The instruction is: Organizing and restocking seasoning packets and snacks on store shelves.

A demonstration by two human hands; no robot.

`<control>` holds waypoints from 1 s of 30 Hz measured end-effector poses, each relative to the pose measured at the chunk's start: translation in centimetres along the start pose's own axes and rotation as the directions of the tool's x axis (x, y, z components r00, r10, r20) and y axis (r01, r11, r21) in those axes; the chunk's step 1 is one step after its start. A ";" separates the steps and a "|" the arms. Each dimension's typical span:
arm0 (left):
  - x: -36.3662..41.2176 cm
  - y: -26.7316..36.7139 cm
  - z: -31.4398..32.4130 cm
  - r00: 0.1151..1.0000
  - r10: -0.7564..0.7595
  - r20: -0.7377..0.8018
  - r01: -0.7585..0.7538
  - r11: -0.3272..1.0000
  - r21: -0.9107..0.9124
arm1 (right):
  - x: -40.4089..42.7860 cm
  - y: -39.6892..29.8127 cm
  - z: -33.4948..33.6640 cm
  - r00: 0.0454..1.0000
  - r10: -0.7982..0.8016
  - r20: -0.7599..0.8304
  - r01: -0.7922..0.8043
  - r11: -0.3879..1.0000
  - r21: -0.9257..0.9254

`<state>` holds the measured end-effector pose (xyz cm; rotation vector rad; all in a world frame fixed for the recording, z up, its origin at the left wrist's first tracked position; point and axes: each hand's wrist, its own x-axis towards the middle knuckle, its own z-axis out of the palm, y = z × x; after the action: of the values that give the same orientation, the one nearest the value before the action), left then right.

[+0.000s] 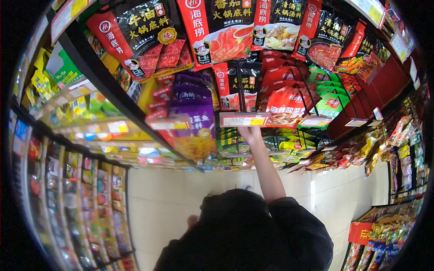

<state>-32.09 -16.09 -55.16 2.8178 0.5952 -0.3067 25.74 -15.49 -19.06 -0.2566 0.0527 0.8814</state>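
Observation:
My right arm reaches up to a hanging rack of seasoning packets. My right hand [251,134] is at the underside of a price-label holder [244,120], which hides most of its fingers. Whether it grips anything there cannot be seen. Just behind the holder hangs a black-and-red Haidilao hot pot soup base packet [228,84] with a tomato soup picture. To its right hang red pickled-fish seasoning packets [288,105]; purple ones [192,125] hang to its left. A blurred bit of my left hand [192,221] shows low beside my dark clothing.
Larger Haidilao packets [223,30] hang in a row above. Green packets [329,103] hang further right, with metal hooks jutting out. A black shelf upright [112,84] slants down on the left. Goods shelves [84,210] and a display box [361,233] flank the tiled floor [159,193].

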 end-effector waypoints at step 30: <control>18.0 15.8 -47.8 0.757 -0.161 -0.634 -0.440 0.592 -0.676 | -28.2 -1.2 6.3 0.791 -0.612 0.000 0.453 0.585 -0.673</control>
<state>-2.06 -10.13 -11.37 1.9498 0.4289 0.8356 8.30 -35.98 -8.42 -0.9869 -0.1160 0.2071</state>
